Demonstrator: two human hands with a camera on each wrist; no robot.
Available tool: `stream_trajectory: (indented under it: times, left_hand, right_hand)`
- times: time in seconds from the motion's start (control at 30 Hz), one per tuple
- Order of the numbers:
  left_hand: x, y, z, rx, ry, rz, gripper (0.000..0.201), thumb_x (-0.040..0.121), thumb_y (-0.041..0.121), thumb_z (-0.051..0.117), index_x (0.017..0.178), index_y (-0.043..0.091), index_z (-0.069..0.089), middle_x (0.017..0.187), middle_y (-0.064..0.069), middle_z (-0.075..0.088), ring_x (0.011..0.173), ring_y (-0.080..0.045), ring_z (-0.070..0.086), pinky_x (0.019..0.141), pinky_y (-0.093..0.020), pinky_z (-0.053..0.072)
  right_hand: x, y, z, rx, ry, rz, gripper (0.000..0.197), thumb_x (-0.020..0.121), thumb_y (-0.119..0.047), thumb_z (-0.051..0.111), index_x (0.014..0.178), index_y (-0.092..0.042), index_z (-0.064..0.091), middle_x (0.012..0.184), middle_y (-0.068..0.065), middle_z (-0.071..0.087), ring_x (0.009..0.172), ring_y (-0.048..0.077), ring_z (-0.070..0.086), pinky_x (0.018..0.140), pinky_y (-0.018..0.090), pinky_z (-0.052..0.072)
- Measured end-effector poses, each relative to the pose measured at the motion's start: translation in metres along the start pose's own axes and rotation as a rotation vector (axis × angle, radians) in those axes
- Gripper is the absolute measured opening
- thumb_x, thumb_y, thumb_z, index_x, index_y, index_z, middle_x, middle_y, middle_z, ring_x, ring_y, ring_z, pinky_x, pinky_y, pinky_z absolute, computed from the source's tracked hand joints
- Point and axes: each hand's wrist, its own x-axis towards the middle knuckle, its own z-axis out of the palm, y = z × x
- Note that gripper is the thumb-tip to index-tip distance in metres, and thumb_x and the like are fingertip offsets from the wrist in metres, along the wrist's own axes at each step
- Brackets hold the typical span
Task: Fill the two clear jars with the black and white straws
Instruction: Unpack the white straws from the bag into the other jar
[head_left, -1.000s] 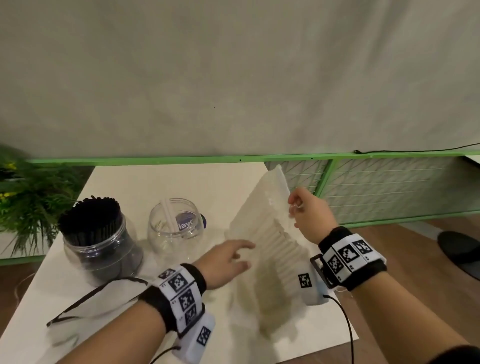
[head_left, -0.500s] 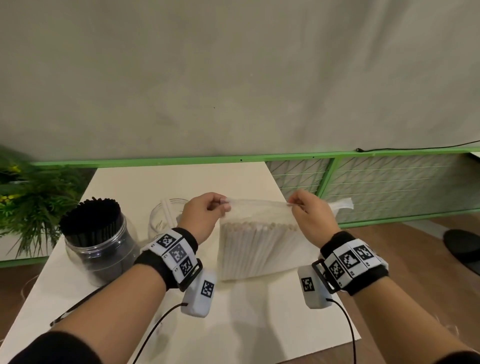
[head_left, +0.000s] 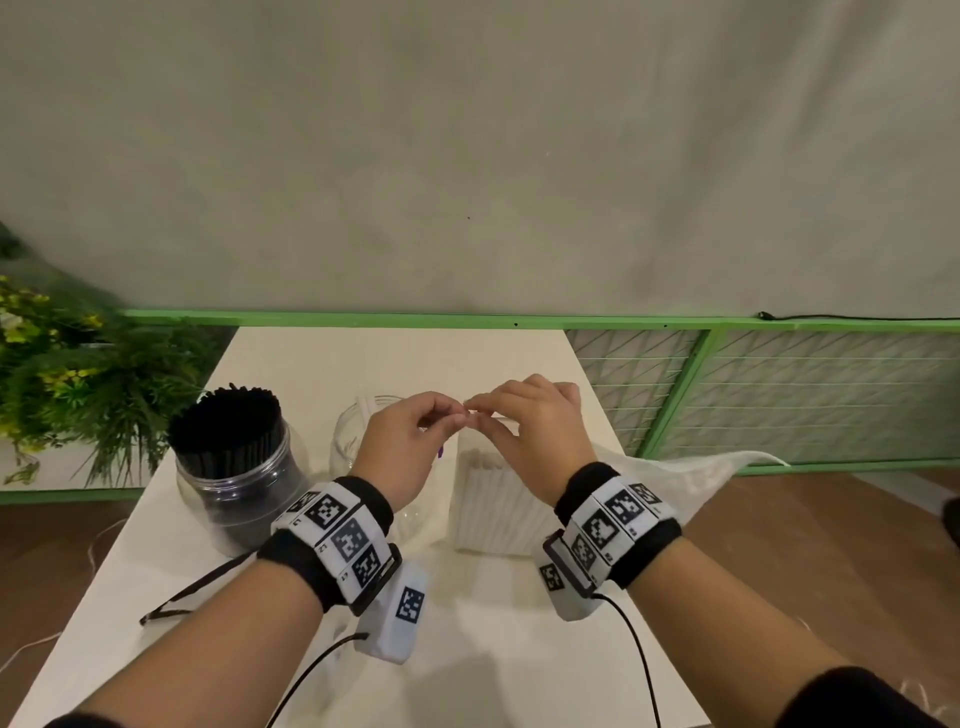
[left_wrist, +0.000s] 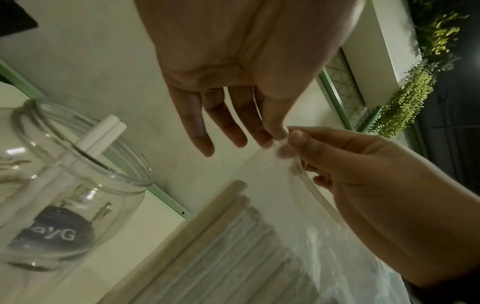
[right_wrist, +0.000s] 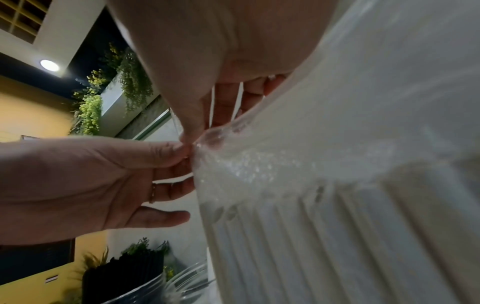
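Note:
A clear jar (head_left: 228, 467) packed with black straws (head_left: 228, 415) stands at the table's left. Beside it, the second clear jar (head_left: 358, 436) (left_wrist: 64, 195) holds a couple of white straws (left_wrist: 103, 131). A clear plastic bag (head_left: 493, 509) (right_wrist: 337, 164) full of white straws (left_wrist: 233, 246) stands upright right of that jar. My left hand (head_left: 460, 415) (left_wrist: 279, 133) and right hand (head_left: 480, 413) (right_wrist: 192, 133) meet above the bag. Each pinches the bag's top edge between thumb and forefinger, fingertips almost touching.
A loose part of the bag (head_left: 701, 473) drapes over the table's right edge. A black cord (head_left: 197, 587) lies on the table (head_left: 311, 364) in front of the black-straw jar. Green plants (head_left: 78, 395) stand left; a green rail (head_left: 363, 318) and mesh fence (head_left: 805, 395) lie behind.
The bag went from tilted in my right hand alone to upright. My left hand took its top edge, and both hands then slid together to the middle of that edge.

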Motion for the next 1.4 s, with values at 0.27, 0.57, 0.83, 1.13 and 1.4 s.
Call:
stream_trajectory:
  times: [0.27,0.57,0.83,1.13,1.4]
  left_hand:
    - [0.004,-0.007,0.004,0.056,0.091,-0.014,0.017,0.096,0.015,0.049,0.082,0.025,0.054,0.086,0.004,0.059,0.084,-0.021,0.060,0.080,-0.048,0.054]
    - [0.021,-0.021,-0.018,-0.080,0.197,-0.206,0.021,0.097,0.016,0.046,0.079,0.024,0.053,0.086,0.001,0.057,0.077,-0.017,0.061,0.078,-0.053,0.056]
    - [0.025,-0.031,-0.024,-0.094,0.197,-0.197,0.021,0.098,0.015,0.046,0.079,0.023,0.052,0.088,0.002,0.057,0.085,-0.019,0.061,0.077,-0.042,0.056]
    - [0.024,-0.038,-0.028,-0.042,0.195,-0.235,0.020,0.098,0.017,0.046,0.079,0.023,0.052,0.087,-0.001,0.058,0.089,-0.023,0.061,0.084,-0.048,0.054]
    - [0.007,0.025,0.047,0.585,0.055,0.338,0.075,0.078,0.034,0.068,0.141,0.026,0.028,0.148,-0.002,0.029,0.139,-0.023,0.022,0.116,-0.046,0.015]
  right_hand:
    - [0.006,0.009,0.013,-0.228,0.049,-0.083,0.010,0.090,-0.024,0.056,0.085,-0.024,0.064,0.080,-0.010,0.061,0.074,0.018,0.051,0.076,0.033,0.026]
    - [-0.038,0.092,-0.051,-0.488,0.046,0.250,0.019,0.079,-0.005,0.067,0.088,-0.022,0.065,0.088,-0.003,0.061,0.086,0.025,0.053,0.088,0.044,0.035]
    - [-0.058,0.137,-0.077,-0.204,0.132,0.499,0.017,0.091,0.004,0.052,0.097,-0.002,0.066,0.097,0.011,0.063,0.086,0.028,0.056,0.072,0.028,0.037]
    - [-0.061,0.135,-0.073,-0.091,0.270,0.571,0.017,0.087,0.011,0.053,0.093,0.003,0.067,0.091,0.011,0.059,0.081,0.021,0.052,0.078,0.029,0.042]
    - [-0.062,0.117,-0.081,-0.056,0.333,0.394,0.016,0.088,0.010,0.054,0.090,0.001,0.066,0.087,0.005,0.058,0.077,0.018,0.054,0.073,0.024,0.045]
